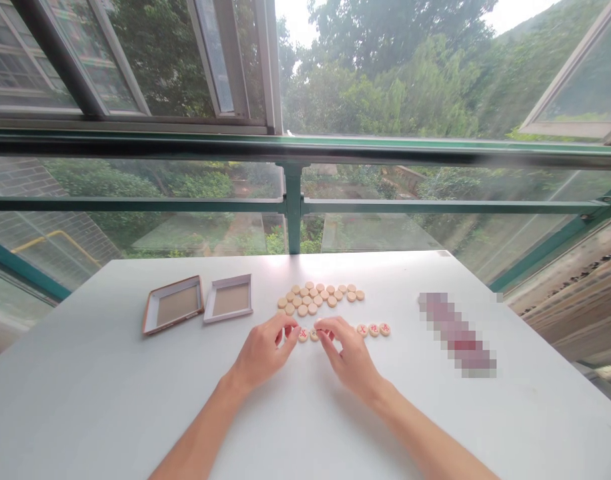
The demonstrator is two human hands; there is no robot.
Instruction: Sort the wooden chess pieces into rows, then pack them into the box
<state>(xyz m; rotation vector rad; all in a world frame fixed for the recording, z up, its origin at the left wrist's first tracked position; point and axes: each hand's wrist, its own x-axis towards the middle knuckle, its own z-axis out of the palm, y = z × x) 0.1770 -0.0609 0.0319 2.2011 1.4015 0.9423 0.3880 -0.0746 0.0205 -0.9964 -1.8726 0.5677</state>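
Note:
A row of round wooden xiangqi pieces [374,330] lies face up across the middle of the white table, with red characters showing on several. My left hand [265,348] is curled at the row's left end, thumb and fingertips brought together beside a red-marked piece [303,335]. Whatever sits between those fingertips is hidden. Just to the right, my right hand [350,357] pinches at a xiangqi piece [314,335] that its fingers partly cover. The right hand also hides part of the row. Behind both hands is a cluster of blank-side-up pieces [319,301].
Two shallow open box halves, one brown-edged [148,321] and one white [229,318], lie at the left back. A blurred-out reddish object [458,335] is on the right. Beyond the table's [135,393] far edge stands a green railing [293,220] with glass and windows.

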